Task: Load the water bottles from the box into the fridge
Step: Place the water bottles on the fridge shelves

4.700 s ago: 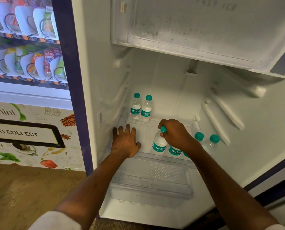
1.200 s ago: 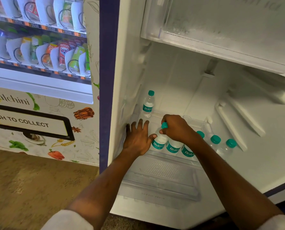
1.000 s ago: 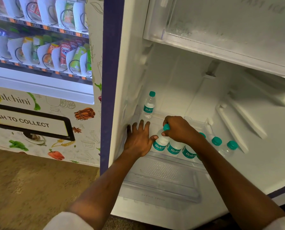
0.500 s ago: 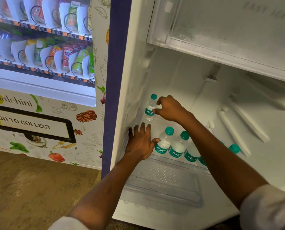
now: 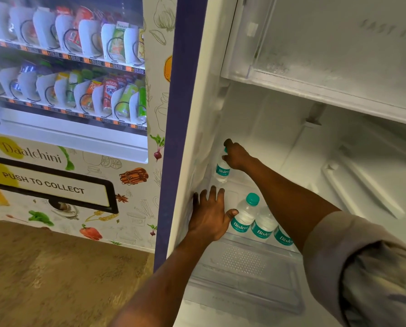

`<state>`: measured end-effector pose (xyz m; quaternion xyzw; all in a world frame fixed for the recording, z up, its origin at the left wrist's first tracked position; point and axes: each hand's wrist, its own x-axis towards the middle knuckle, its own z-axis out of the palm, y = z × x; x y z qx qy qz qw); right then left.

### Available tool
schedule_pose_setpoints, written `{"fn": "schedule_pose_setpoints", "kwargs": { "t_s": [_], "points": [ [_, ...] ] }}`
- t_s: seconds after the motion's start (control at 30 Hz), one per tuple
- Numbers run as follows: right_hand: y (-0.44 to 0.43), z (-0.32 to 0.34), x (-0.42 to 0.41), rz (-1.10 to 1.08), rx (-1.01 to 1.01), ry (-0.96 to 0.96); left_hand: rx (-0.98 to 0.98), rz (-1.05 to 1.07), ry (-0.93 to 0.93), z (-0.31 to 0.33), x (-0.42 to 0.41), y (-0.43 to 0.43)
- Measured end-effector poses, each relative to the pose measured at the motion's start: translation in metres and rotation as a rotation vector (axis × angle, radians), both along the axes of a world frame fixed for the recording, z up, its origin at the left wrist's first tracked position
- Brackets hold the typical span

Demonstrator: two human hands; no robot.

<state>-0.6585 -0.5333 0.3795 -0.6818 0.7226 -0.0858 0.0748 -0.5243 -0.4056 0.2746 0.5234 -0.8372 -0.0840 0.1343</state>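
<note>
The open fridge [image 5: 256, 142] shows a clear bottom shelf [image 5: 235, 192]. At its back left corner stands a small water bottle [image 5: 222, 172] with a teal label, and my right hand [image 5: 236, 155] is closed over its cap and neck. Along the shelf's front edge a row of bottles [image 5: 243, 218] stands upright, three of them showing, the rest hidden by my right forearm. My left hand [image 5: 209, 215] lies flat on the shelf beside the fridge's left wall, fingers spread, thumb touching the leftmost front bottle. The box is out of view.
A clear crisper cover [image 5: 244, 263] sits below the shelf. The freezer compartment [image 5: 327, 50] hangs above. Shelf rails [image 5: 362, 185] run along the right wall. A snack vending machine [image 5: 65, 114] stands to the left over a brown floor [image 5: 55, 274].
My right hand let go of the front-row bottle, reached to the back left corner and closed on the lone bottle there. My left hand stayed flat on the shelf.
</note>
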Motion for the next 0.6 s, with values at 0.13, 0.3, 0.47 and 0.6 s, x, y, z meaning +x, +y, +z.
{"fn": "schedule_pose_setpoints", "kwargs": {
  "t_s": [0.13,0.3,0.47,0.6],
  "points": [
    [-0.002,-0.003,0.000,0.014,-0.064,0.039,-0.001,-0.003,0.035,-0.001,-0.001,0.000],
    [0.004,0.002,0.000,0.042,-0.066,0.094,-0.011,0.007,0.048,-0.001,-0.001,0.000],
    [0.019,0.006,0.001,0.048,-0.067,0.067,0.033,0.023,0.121,0.002,0.000,0.002],
    [0.039,0.006,0.003,0.074,-0.071,0.024,0.056,0.033,0.253,0.003,-0.001,0.005]
  ]
}}
